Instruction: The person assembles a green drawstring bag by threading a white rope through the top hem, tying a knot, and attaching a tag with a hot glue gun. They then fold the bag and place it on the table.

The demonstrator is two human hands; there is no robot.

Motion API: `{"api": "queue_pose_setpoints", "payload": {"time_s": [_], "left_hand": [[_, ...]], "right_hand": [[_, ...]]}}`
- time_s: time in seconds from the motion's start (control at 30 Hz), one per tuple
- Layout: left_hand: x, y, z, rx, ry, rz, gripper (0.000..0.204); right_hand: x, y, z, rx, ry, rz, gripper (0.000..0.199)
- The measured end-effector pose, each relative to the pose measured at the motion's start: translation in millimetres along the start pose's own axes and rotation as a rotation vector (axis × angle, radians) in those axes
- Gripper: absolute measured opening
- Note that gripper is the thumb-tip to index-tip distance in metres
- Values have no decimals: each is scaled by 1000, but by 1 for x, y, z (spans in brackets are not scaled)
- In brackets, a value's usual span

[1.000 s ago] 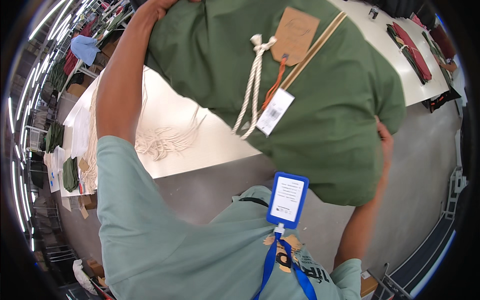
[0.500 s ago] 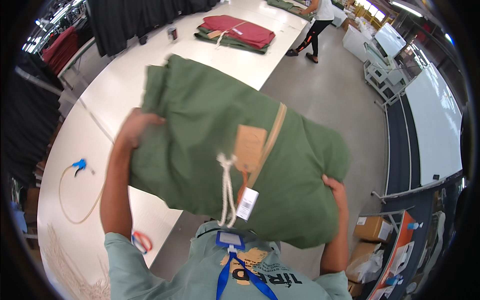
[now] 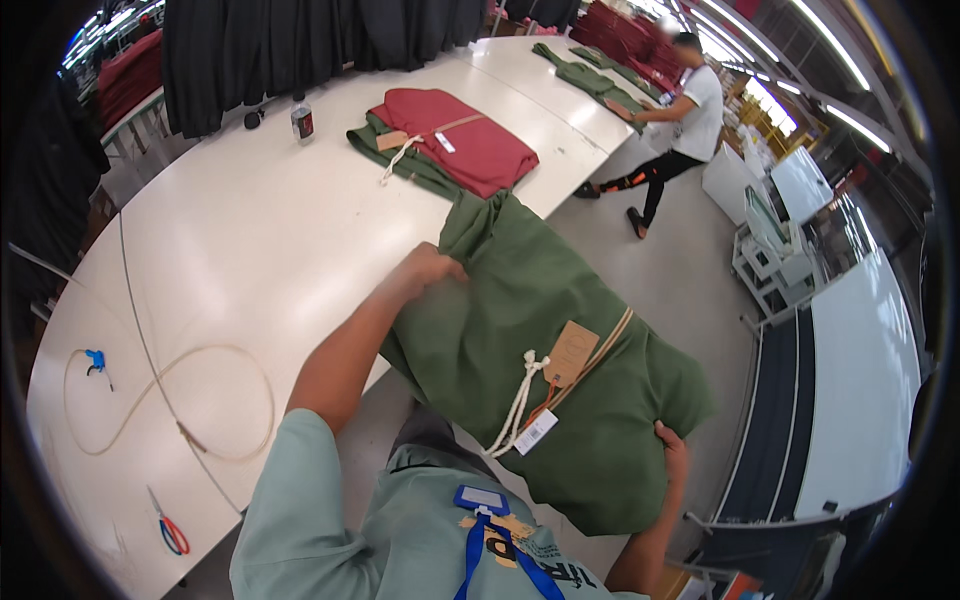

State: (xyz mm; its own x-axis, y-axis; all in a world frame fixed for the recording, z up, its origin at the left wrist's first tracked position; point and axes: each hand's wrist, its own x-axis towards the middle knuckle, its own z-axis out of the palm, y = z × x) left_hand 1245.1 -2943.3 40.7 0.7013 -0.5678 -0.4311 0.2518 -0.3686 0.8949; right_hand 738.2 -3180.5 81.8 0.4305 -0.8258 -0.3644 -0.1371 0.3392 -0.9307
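Observation:
A folded bundle of green fabric is held up in front of me, beside the table's edge. My left hand grips its upper left side, fingers closed on the fold. At its lower right side, my right hand is closed on the edge, its fingers partly hidden by the fabric. Tan cord runs round the bundle. A brown card tag, a white label and a knotted white cord hang on its front.
The white table carries a red folded bundle on green ones, a bottle, a blue air gun with a coiled hose, and red-handled scissors. Another person handles green fabric at the far end.
My view has swung, and the table with its bundles shows more fully. The green bundle sits lower and further right in view, still in both hands. The other person now leans toward the table.

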Motion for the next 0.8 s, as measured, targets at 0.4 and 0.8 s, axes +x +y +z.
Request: {"api": "queue_pose_setpoints", "payload": {"time_s": [0.4, 0.8], "left_hand": [[156, 388, -207, 633, 716, 804, 51], [116, -64, -22, 592, 1089, 247, 20]], "right_hand": [[278, -195, 334, 256, -480, -135, 45], [554, 27, 418, 115, -364, 343, 54]]}}
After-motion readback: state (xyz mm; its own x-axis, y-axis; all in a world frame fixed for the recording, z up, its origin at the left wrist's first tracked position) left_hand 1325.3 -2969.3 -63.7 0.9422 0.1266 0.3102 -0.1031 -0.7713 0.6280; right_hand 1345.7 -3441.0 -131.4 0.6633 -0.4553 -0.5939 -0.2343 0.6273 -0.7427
